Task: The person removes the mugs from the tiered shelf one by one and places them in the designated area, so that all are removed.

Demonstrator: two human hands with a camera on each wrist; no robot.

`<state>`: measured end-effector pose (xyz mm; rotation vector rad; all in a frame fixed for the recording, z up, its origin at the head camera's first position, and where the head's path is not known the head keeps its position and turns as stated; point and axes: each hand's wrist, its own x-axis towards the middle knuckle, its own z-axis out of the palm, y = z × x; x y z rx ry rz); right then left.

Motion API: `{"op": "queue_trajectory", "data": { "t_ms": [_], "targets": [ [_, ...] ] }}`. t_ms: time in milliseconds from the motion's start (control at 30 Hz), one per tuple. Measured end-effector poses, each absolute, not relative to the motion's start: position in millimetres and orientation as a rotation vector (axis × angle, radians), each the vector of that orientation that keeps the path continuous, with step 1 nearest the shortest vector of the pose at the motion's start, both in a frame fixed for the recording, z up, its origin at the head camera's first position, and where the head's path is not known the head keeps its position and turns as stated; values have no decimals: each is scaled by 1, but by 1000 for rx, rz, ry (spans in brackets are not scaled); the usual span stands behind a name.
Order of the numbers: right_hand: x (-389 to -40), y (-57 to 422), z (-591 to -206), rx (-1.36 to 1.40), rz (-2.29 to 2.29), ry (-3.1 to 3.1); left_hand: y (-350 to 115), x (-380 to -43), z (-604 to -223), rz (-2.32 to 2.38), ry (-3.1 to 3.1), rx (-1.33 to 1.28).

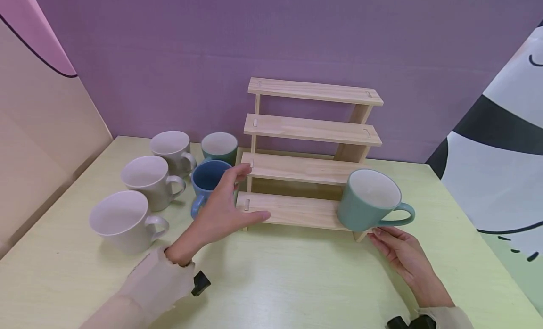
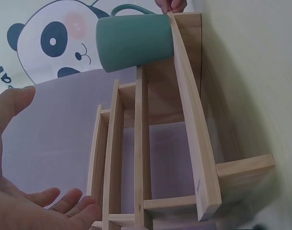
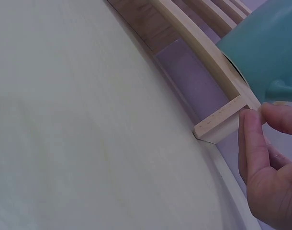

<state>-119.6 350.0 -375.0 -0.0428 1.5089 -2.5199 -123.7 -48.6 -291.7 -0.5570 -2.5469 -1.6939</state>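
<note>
A wooden tiered display shelf (image 1: 297,210) stands on the table. At the right end of its lowest board sits a teal mug (image 1: 369,201), upright, white inside, handle pointing right. My right hand (image 1: 403,258) pinches the end of that board just below the mug; the right wrist view shows the thumb and fingers (image 3: 256,143) closing at the board's corner. My left hand (image 1: 225,206) is spread with thumb and fingers apart by the shelf's left end, holding nothing. In the left wrist view its fingers (image 2: 64,201) are near the shelf's edges; contact there cannot be told.
Left of the shelf stand a blue mug (image 1: 208,178), partly behind my left hand, and a green mug (image 1: 219,147) behind it. Three pale mugs form a row further left: front (image 1: 123,220), middle (image 1: 148,183), back (image 1: 171,152). A purple backdrop (image 1: 297,37) rises behind.
</note>
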Motion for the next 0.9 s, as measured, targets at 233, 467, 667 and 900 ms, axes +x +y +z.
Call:
{"op": "queue_trajectory", "data": {
  "t_ms": [233,467,667,900],
  "targets": [
    [-120,350,-375,-43,-2520,1504,-40,-129,-292,-1735,-2522,-600],
    [-120,350,-377,-49,-2525,1505,-27,-134,-292,-1758,-2527,-618],
    [-120,349,-377,-60,-2525,1509,-19,-137,-292,-1728,-2543,-624],
    [-120,349,-377,-47,-2544,1487,-10,-141,-289,-1743,-2526,-637]
  ]
}}
